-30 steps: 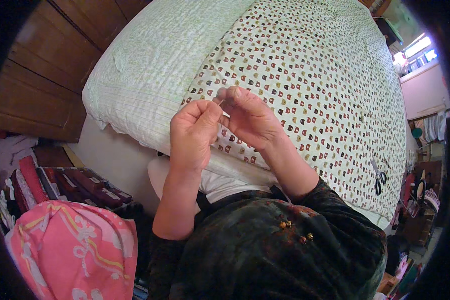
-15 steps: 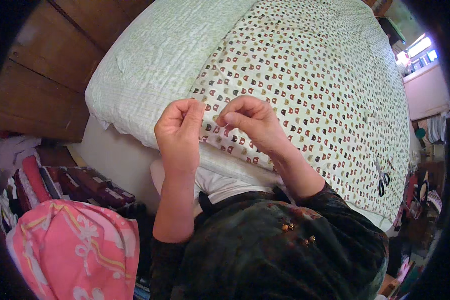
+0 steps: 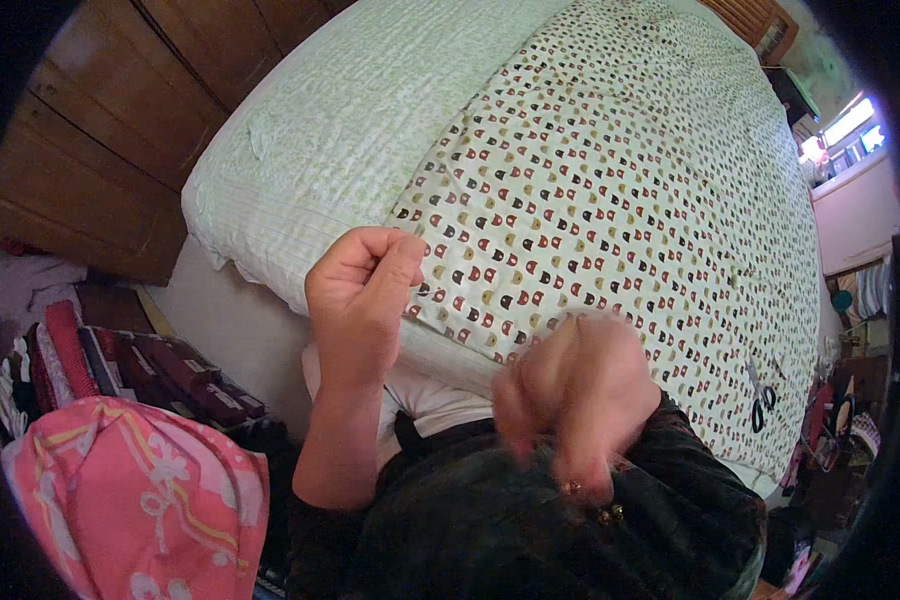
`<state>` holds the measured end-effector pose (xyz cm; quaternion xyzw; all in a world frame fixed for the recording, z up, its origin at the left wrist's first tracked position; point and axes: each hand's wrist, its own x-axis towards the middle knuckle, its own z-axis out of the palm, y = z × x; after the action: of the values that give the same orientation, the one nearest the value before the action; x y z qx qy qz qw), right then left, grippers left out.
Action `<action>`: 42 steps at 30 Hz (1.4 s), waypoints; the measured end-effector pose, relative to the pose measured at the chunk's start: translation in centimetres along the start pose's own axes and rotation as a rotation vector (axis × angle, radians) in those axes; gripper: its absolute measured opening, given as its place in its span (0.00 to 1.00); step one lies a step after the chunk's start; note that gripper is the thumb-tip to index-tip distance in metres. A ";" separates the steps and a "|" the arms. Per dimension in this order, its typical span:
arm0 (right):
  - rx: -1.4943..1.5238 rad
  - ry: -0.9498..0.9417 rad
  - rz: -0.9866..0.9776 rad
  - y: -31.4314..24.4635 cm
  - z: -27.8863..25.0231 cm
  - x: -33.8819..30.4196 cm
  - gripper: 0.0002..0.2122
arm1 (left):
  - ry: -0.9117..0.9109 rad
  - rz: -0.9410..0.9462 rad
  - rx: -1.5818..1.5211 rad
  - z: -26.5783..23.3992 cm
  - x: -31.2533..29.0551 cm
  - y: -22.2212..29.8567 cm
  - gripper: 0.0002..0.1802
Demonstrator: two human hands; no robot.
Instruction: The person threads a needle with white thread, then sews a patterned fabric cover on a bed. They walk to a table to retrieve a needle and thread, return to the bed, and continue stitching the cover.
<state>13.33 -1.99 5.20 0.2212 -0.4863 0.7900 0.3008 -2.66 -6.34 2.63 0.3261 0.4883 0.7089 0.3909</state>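
My left hand [image 3: 358, 295] is held up over the near edge of the bed, thumb pressed against its curled fingers. Whatever lies in that pinch, if anything, is too small to make out. My right hand [image 3: 582, 390] is in front of my dark top [image 3: 470, 530], smeared by motion, so its fingers cannot be read. Beyond both hands spreads a white cloth [image 3: 590, 190] printed with small red, black and tan animal heads. It lies on the bed beside a pale green quilted cover [image 3: 340, 120]. Black-handled scissors [image 3: 760, 405] rest on the printed cloth at the right.
A pink patterned cloth [image 3: 140, 500] is draped at the lower left, near a stack of dark folded items [image 3: 175, 375]. Brown wooden panels [image 3: 90, 150] stand along the left. Cluttered belongings [image 3: 850, 420] line the right side, below a bright lit area [image 3: 850, 125].
My right hand has moved away from the left, down and back toward my chest. The left hand stays pinched, slightly lower. The view has shifted a little.
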 end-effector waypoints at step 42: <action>-0.664 0.817 0.211 4.4 -8.5 -0.2 0.10 | 0.010 0.464 0.706 2.1 -0.3 -1.5 0.01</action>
<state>9.94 4.08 -1.40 -0.2615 -0.5728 0.6414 0.4383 -0.42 -5.35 1.80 0.5380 0.6165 0.5688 0.0828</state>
